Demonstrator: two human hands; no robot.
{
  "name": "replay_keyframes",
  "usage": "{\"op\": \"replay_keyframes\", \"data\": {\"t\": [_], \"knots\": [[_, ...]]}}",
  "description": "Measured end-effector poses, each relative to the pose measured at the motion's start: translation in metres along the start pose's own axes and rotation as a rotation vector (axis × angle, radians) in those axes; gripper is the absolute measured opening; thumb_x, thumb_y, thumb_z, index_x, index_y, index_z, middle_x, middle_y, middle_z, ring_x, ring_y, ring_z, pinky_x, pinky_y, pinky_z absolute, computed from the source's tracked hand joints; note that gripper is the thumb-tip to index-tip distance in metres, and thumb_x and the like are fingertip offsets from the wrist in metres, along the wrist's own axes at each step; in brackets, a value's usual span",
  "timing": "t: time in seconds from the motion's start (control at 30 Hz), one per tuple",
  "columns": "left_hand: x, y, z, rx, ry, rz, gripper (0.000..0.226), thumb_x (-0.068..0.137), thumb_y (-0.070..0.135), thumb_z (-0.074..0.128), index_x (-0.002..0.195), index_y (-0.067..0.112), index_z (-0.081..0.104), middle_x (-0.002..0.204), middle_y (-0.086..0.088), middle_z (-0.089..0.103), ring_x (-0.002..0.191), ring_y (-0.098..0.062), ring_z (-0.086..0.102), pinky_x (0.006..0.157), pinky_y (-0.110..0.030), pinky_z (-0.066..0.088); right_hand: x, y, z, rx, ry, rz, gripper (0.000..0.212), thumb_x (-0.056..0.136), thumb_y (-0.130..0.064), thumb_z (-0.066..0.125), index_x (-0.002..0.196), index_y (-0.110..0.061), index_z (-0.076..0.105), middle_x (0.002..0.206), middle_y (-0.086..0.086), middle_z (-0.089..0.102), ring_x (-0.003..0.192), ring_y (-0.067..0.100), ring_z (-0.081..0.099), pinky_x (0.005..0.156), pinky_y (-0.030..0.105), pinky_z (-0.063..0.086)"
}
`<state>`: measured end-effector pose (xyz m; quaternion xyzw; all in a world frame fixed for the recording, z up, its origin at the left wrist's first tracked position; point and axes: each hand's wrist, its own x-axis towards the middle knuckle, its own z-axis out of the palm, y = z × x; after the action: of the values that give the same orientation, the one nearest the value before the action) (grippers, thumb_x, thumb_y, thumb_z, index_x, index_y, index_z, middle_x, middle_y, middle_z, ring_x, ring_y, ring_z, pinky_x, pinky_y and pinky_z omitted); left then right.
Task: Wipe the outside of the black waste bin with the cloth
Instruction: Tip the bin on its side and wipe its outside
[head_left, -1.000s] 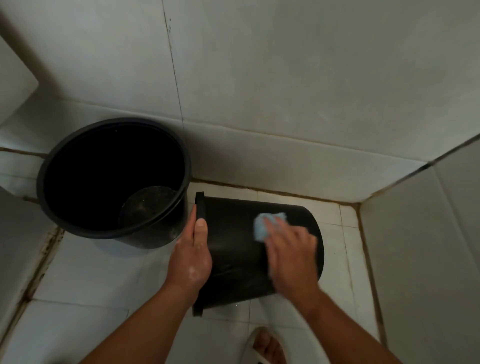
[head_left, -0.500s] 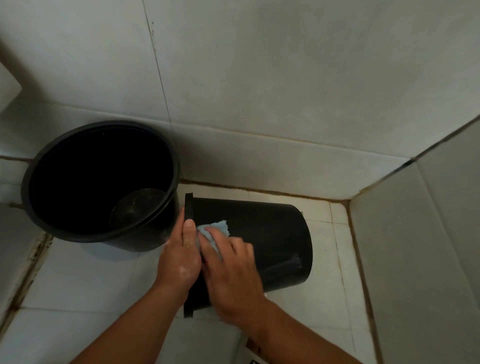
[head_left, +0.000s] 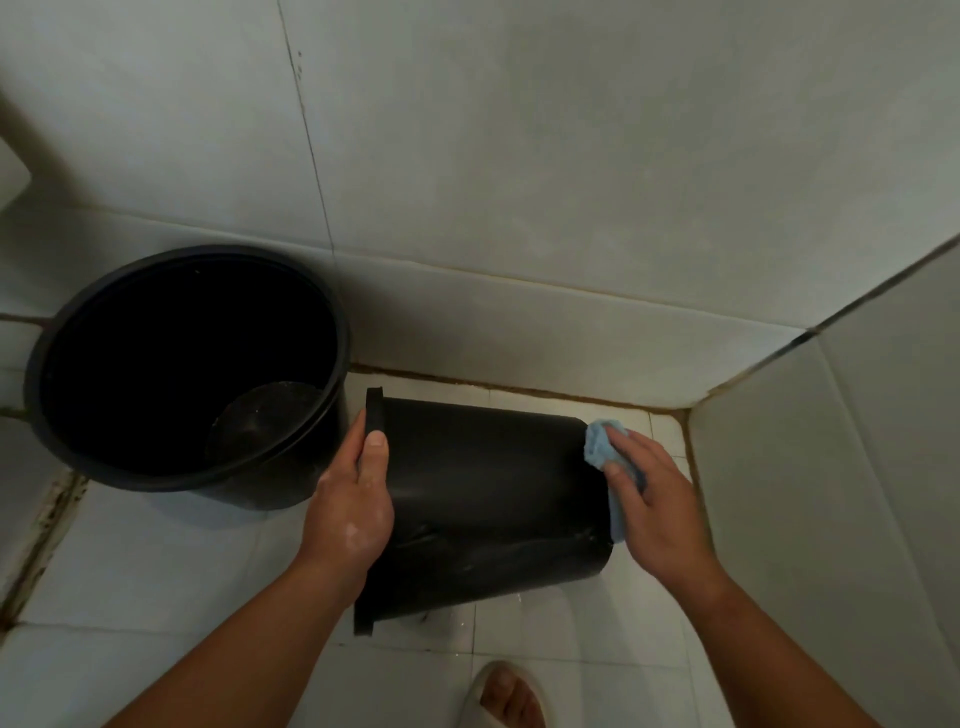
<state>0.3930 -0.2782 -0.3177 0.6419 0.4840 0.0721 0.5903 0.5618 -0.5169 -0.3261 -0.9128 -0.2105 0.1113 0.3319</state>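
From my head camera I look down at a white tiled floor in a corner. The black waste bin lies on its side on the floor, right in front of me. Its open end with the thick rim points left. Its flat bottom end points right, near the side wall.

My left hand holds the bin by its rim. My thumb lies on the outside of the rim and my other fingers curl round to the inner side, so this hand is clamped on the bin.

My right hand is at the right end of the bin. Under it is the blue cloth. My fingers are laid out fairly flat and press the cloth on the edge of the bin's bottom end. A bit of cloth sticks out past my fingertips at the far side, and some hangs down under my palm.

The side of the bin has pale wet streaks low down, near the bottom end.

To the left stands a big black bucket, upright, with its mouth open to me. It is just beside the bin's rim and my left hand.

The far wall is grey-white tile with dark lines where it meets the floor.

At the near edge I see my foot in a pale sandal.
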Motion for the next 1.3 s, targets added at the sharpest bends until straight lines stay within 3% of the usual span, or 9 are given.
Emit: {"op": "replay_keyframes", "data": {"t": [0.23, 0.4, 0.63, 0.77, 0.87, 0.97, 1.1, 1.17, 1.3], "knots": [[0.002, -0.001, 0.0, 0.027, 0.017, 0.021, 0.049, 0.101, 0.062, 0.029, 0.15, 0.056, 0.031, 0.146, -0.003, 0.05, 0.132, -0.031, 0.049, 0.11, -0.058, 0.041, 0.009, 0.001, -0.019, -0.23, -0.203, -0.194, 0.055, 0.092, -0.033, 0.069, 0.143, -0.036, 0.05, 0.148, -0.014, 0.038, 0.132, 0.008, 0.04, 0.103, 0.017, 0.036], [-0.002, 0.002, 0.001, 0.03, 0.009, 0.026, 0.05, 0.103, 0.058, 0.029, 0.152, 0.053, 0.03, 0.148, -0.004, 0.049, 0.133, -0.03, 0.048, 0.11, -0.057, 0.041, 0.014, -0.003, -0.024, 0.09, -0.224, 0.022, 0.076, 0.083, -0.038, 0.077, 0.148, -0.037, 0.039, 0.136, -0.023, 0.044, 0.118, 0.002, 0.05, 0.094, 0.021, 0.049], [-0.002, -0.002, 0.0, 0.07, 0.016, 0.023, 0.049, 0.101, 0.062, 0.027, 0.15, 0.057, 0.028, 0.145, -0.006, 0.049, 0.13, -0.033, 0.05, 0.107, -0.06, 0.043, 0.029, -0.01, -0.033, 0.206, -0.192, 0.208, 0.017, 0.088, -0.024, 0.075, 0.102, -0.034, 0.073, 0.102, -0.013, 0.072, 0.098, 0.011, 0.068, 0.083, 0.033, 0.059], [-0.004, 0.003, 0.0, 0.075, 0.019, 0.024, 0.049, 0.103, 0.058, 0.027, 0.152, 0.054, 0.029, 0.143, -0.007, 0.049, 0.127, -0.032, 0.05, 0.107, -0.055, 0.043, 0.037, -0.021, -0.043, 0.188, -0.057, 0.076, 0.019, 0.087, -0.016, 0.076, 0.094, -0.033, 0.074, 0.095, -0.016, 0.073, 0.092, 0.004, 0.068, 0.08, 0.026, 0.056], [-0.005, 0.004, 0.001, 0.073, 0.019, 0.019, 0.048, 0.103, 0.057, 0.027, 0.151, 0.054, 0.029, 0.145, -0.008, 0.048, 0.129, -0.033, 0.049, 0.108, -0.056, 0.041, 0.036, -0.033, -0.05, 0.026, 0.076, -0.153, 0.023, 0.086, -0.01, 0.075, 0.097, -0.03, 0.071, 0.101, -0.014, 0.07, 0.094, 0.003, 0.066, 0.082, 0.013, 0.05], [-0.005, 0.003, 0.0, 0.068, 0.014, 0.025, 0.048, 0.103, 0.057, 0.027, 0.151, 0.054, 0.03, 0.144, -0.008, 0.05, 0.128, -0.032, 0.05, 0.108, -0.057, 0.042, 0.019, -0.043, -0.039, -0.158, 0.04, -0.352, 0.036, 0.08, -0.008, 0.078, 0.101, -0.035, 0.066, 0.12, -0.009, 0.061, 0.108, 0.009, 0.059, 0.093, 0.019, 0.046], [-0.007, 0.005, -0.001, 0.08, 0.002, 0.033, 0.049, 0.104, 0.055, 0.026, 0.153, 0.05, 0.029, 0.143, -0.007, 0.051, 0.129, -0.031, 0.05, 0.108, -0.054, 0.042, -0.013, -0.04, -0.009, -0.247, -0.284, -0.19, 0.049, 0.087, -0.03, 0.074, 0.129, -0.04, 0.052, 0.156, -0.011, 0.031, 0.134, 0.007, 0.039, 0.11, 0.022, 0.037], [-0.008, 0.005, -0.001, 0.088, 0.0, 0.039, 0.049, 0.105, 0.054, 0.026, 0.153, 0.049, 0.03, 0.143, -0.007, 0.05, 0.13, -0.03, 0.049, 0.108, -0.052, 0.042, -0.022, -0.036, -0.001, -0.184, -0.265, -0.012, 0.071, 0.085, -0.039, 0.074, 0.146, -0.03, 0.039, 0.154, -0.009, 0.035, 0.133, 0.005, 0.041, 0.11, 0.02, 0.035], [-0.009, 0.004, -0.002, 0.1, 0.005, 0.048, 0.05, 0.104, 0.055, 0.026, 0.154, 0.049, 0.03, 0.144, -0.008, 0.051, 0.131, -0.031, 0.049, 0.11, -0.055, 0.041, -0.039, -0.035, 0.005, -0.017, -0.319, -0.092, 0.081, 0.079, -0.049, 0.077, 0.147, -0.037, 0.035, 0.143, -0.024, 0.042, 0.123, -0.012, 0.043, 0.1, 0.004, 0.037]]}}
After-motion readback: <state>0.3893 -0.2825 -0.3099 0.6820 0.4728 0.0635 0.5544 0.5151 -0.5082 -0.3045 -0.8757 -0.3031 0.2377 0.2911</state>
